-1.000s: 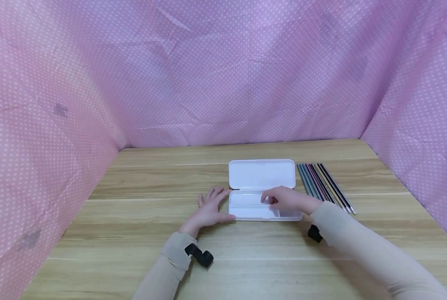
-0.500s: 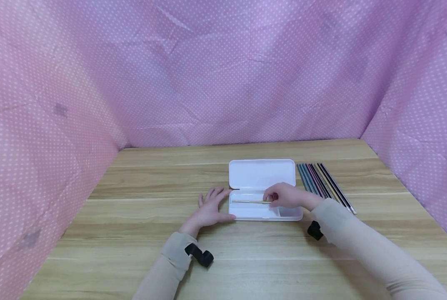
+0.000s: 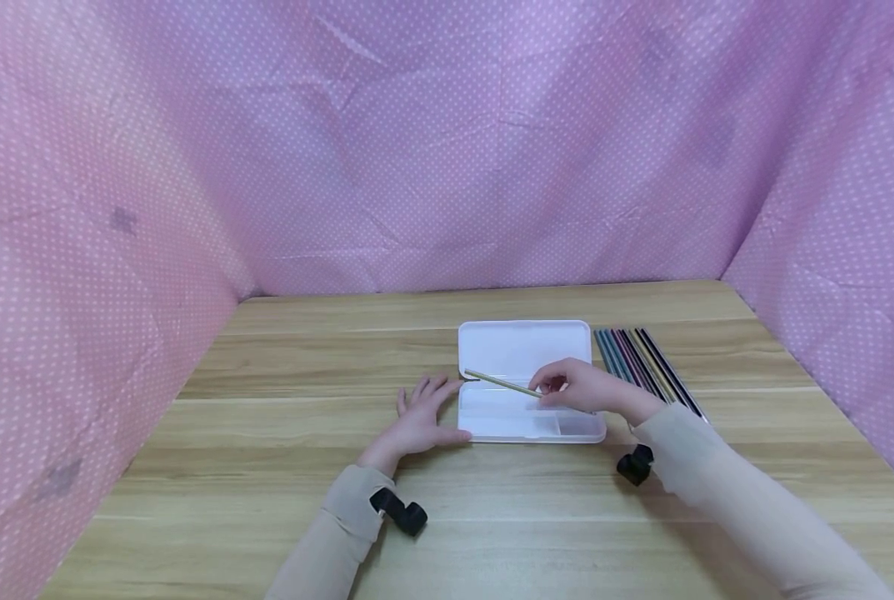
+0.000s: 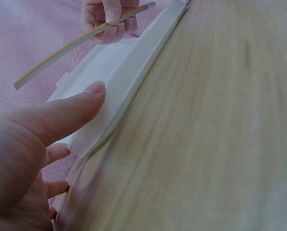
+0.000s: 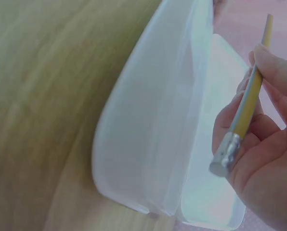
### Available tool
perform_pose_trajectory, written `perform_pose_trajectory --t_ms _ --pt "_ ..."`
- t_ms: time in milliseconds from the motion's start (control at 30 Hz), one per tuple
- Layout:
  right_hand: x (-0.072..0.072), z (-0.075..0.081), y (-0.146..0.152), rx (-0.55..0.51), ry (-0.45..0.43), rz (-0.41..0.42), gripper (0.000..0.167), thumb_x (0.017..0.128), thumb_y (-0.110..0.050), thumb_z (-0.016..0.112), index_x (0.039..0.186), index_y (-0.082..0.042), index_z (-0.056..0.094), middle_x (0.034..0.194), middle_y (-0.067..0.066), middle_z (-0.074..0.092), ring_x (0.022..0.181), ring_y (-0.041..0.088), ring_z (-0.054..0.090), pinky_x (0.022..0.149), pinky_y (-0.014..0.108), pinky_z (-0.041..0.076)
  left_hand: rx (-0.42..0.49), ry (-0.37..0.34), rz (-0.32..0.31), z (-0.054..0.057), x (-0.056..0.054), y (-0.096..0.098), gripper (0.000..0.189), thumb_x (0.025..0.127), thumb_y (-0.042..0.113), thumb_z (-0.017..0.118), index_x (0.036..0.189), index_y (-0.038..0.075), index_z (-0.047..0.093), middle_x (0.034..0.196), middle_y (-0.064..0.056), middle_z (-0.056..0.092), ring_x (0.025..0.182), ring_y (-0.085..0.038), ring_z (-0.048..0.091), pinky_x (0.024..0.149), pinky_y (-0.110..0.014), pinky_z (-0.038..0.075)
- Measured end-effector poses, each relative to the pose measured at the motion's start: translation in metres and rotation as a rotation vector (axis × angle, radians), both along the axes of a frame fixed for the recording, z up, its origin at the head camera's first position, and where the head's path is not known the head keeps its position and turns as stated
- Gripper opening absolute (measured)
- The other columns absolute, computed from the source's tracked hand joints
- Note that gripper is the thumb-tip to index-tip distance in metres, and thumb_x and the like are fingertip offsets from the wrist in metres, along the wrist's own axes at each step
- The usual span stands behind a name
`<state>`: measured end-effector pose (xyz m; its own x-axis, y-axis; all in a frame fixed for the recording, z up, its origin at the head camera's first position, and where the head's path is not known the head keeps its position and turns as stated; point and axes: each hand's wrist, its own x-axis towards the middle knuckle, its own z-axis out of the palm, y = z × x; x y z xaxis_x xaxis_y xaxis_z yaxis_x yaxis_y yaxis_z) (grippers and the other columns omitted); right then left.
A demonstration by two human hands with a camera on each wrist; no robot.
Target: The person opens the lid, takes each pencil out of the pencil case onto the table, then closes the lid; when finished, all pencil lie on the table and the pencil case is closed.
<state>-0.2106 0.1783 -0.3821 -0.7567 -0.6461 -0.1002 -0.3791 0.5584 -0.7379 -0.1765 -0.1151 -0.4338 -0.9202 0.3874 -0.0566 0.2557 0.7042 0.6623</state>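
My right hand [image 3: 581, 387] pinches a yellow-and-silver pencil [image 5: 251, 98] between thumb and fingers, above the white pencil case [image 3: 502, 427]. In the right wrist view the pencil's metal end with its eraser points toward the camera. The case lies with its lid [image 3: 523, 340] folded back, showing a long compartment and a smaller one at the right. My left hand [image 3: 414, 422] rests at the case's left end with fingers spread, its thumb [image 4: 93, 91] at the front edge and the other fingertips by the case's end on the table.
Several pencils [image 3: 626, 358] in blue-green, dark red, black and gold lie side by side right of the case, partly behind the right wrist. A wood-grain table [image 3: 304, 350] carries everything. Pink dotted cloth [image 3: 447, 167] hangs at the back and sides.
The pencil has come up out of the case in my right hand, which rose slightly; its far tip now tilts up over the hinge. My left hand stays in place.
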Motion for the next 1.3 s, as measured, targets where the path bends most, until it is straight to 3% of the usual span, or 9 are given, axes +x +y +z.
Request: perform_pose_trajectory --t_ms 333,767,1067,1300 --pt "0.009 0.000 0.016 -0.092 -0.119 -0.186 0.025 0.090 -0.010 0.062 0.112 0.002 0.063 0.092 0.005 0.059 0.083 0.017 0.050 0.073 0.027 0.044 -0.012 0.008 0.001 -0.001 -0.002 0.000 0.084 0.074 0.040 0.079 0.145 0.023 0.037 0.153 -0.016 0.026 0.144 -0.040 0.006 0.106 -0.065 -0.013" --pt "0.015 -0.002 0.047 -0.184 -0.193 -0.286 0.036 0.092 -0.017 0.061 0.121 0.004 0.057 0.104 0.010 0.058 0.092 0.016 0.052 0.077 0.027 0.048 -0.016 -0.018 -0.007 0.000 -0.002 -0.001 0.085 0.075 0.040 0.078 0.146 0.024 0.035 0.155 -0.014 0.023 0.144 -0.039 0.004 0.106 -0.063 -0.015" --pt "0.018 -0.005 0.077 -0.278 -0.205 -0.369 0.043 0.091 -0.012 0.060 0.124 0.014 0.048 0.094 -0.009 0.057 0.080 0.002 0.052 0.066 0.023 0.048 -0.007 -0.019 -0.010 0.002 -0.002 0.000 0.084 0.076 0.040 0.077 0.146 0.023 0.035 0.155 -0.015 0.022 0.144 -0.039 0.002 0.105 -0.063 -0.016" --pt "0.020 -0.006 0.104 -0.290 -0.240 -0.428 0.040 0.093 -0.018 0.059 0.124 0.006 0.051 0.100 -0.016 0.058 0.088 -0.005 0.053 0.075 0.023 0.049 -0.019 -0.028 -0.004 0.000 -0.002 -0.001 0.085 0.075 0.041 0.077 0.147 0.023 0.035 0.155 -0.014 0.022 0.144 -0.038 0.003 0.106 -0.063 -0.015"
